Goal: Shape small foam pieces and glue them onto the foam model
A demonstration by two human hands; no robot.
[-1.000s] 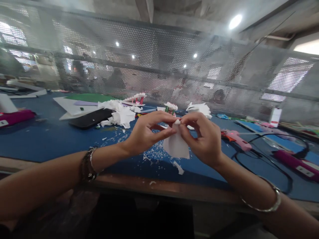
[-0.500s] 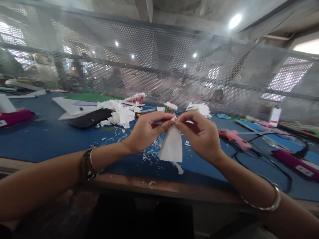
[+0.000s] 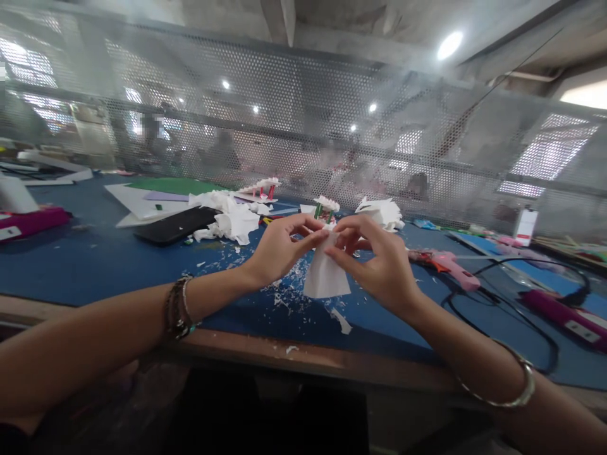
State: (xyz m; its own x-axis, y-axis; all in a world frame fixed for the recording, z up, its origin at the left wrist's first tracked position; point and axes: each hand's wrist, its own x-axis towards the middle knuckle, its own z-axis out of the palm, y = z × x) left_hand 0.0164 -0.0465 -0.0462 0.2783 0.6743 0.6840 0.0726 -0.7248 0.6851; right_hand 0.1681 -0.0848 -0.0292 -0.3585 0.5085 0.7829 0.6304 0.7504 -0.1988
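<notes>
A white piece of paper [image 3: 326,275] hangs between my hands above the table, its top edge bunched up and its lower end flaring wider. My left hand [image 3: 287,246] pinches the top of the paper between thumb and fingers. On the other side, my right hand [image 3: 379,256] grips the same piece near its upper right, thumb in front and fingers behind. The fingertips hide part of the paper's top. Just behind my hands stands a small model [image 3: 326,205] with a white top and green and red posts, partly covered by them.
Torn white paper [image 3: 234,218] lies beside a black phone-like slab [image 3: 175,225]. More white paper [image 3: 382,213] sits behind my right hand. A pink glue gun [image 3: 455,268] with cables and a purple power strip [image 3: 562,319] are at right. Paper scraps [image 3: 294,297] litter the blue table.
My right hand has shifted its grip, the thumb now lower on the paper. The paper's lower end has lifted a little, and more of the small model shows behind my hands.
</notes>
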